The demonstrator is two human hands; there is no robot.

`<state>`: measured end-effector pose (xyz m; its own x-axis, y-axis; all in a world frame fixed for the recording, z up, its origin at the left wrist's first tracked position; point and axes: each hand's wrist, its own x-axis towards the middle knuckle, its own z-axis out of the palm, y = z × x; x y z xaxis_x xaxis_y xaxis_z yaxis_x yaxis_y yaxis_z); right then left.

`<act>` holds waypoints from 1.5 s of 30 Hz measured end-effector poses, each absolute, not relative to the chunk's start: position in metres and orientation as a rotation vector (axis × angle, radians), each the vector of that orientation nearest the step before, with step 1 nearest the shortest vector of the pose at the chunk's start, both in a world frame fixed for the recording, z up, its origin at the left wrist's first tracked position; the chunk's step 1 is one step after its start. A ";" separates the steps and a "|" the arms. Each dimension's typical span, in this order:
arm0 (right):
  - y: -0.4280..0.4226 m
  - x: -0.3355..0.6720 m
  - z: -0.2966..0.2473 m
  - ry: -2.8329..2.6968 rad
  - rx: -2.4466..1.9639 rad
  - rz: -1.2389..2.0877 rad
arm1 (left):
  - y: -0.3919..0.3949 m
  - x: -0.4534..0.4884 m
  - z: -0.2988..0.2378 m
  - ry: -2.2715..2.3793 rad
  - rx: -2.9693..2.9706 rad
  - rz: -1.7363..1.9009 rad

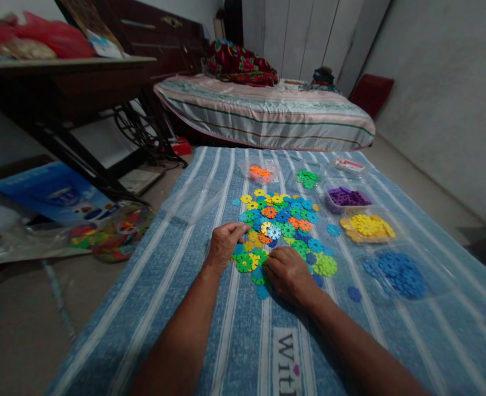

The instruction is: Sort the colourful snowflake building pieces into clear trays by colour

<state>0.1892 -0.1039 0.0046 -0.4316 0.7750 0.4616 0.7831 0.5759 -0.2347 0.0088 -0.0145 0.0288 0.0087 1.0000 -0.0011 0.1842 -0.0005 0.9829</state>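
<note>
Striped mat [226, 341], left hand [225, 237], right hand [288, 275] touching discs [286, 217]

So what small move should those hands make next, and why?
Probably the right hand should pinch the blue disc at the near edge of the mixed pile and carry it to the blue heap. It and the left hand rest on that pile, and beside it discs lie grouped by colour: yellow heap, purple heap, green heap.

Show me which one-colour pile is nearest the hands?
The blue pile, just right of the right hand; yellow, purple, green and orange lie farther away.
</note>
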 end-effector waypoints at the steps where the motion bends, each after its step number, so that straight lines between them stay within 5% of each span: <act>1: -0.105 0.187 0.005 -2.278 -1.229 -0.016 | -0.014 0.009 0.029 1.338 1.341 1.110; 30: -0.090 0.187 0.012 -1.848 -1.305 0.341 | -0.009 0.007 0.028 1.341 1.405 1.107; 41: -0.077 0.330 0.055 -1.300 -1.774 -0.638 | -0.010 0.009 0.028 1.354 1.429 1.101; 45: -0.084 0.323 0.044 -1.411 -1.743 -0.658 | -0.010 0.009 0.027 1.351 1.415 1.098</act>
